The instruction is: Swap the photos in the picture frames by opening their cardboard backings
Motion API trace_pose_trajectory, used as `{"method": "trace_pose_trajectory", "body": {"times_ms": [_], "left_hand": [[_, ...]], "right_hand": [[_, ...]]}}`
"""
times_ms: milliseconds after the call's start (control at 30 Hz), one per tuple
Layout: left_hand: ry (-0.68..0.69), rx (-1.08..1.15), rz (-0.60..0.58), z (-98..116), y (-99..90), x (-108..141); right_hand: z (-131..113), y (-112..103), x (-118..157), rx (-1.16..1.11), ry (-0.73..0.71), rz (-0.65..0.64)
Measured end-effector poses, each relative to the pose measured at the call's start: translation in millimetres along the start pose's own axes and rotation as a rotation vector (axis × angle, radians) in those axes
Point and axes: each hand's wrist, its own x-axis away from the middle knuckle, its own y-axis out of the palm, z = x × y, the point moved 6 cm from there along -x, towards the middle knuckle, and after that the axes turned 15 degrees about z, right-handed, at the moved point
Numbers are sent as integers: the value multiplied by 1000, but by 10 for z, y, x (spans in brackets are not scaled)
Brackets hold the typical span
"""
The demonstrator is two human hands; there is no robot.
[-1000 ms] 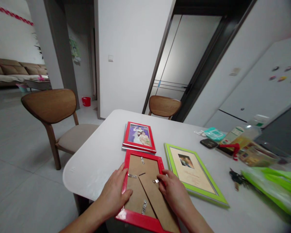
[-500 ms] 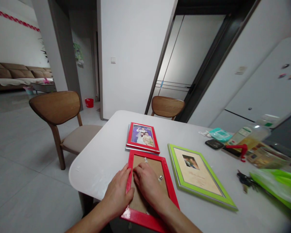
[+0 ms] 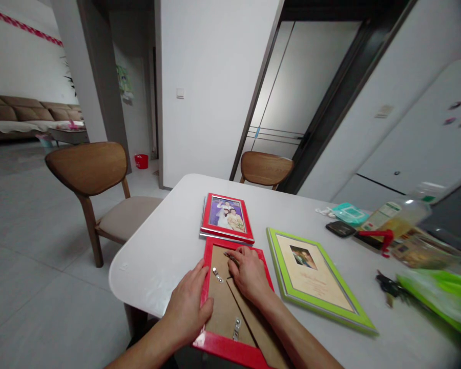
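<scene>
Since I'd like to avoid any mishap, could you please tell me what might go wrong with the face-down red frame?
The fingers of the right hand are at the upper metal clip, whose edge could nick a fingertip. The near end of the face-down red frame seems to overhang the table, so pressing hard there might tip it.

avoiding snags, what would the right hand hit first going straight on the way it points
Likely the upper metal clip, directly before the right hand; whether they touch is unclear.
</scene>
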Motion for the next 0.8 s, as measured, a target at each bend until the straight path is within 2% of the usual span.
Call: {"method": "trace_pose_trajectory", "body": {"times_ms": [67, 200, 267, 400, 567, 667, 800], "left_hand": [[-6, -2, 1, -2, -1, 5], [-13, 8, 0, 12, -15, 14], [-13, 7, 0, 15, -19, 13], [-21, 3, -3, -2, -10, 7], [-30, 17, -14, -9, -12, 8], [-64, 24, -23, -16, -29, 11], [-138, 119, -18, -16, -48, -10]], "right_hand": [[-37, -106, 88, -43, -41, -43], [-177, -305, 476, -246, -169, -328], [-238, -357, 646, -296, -190, -408], [-250, -330, 712, -265, -154, -330], [-5, -291, 602, -121, 46, -163], [44, -296, 575, -94, 79, -143], [-14, -401, 515, -129, 106, -106]]}}
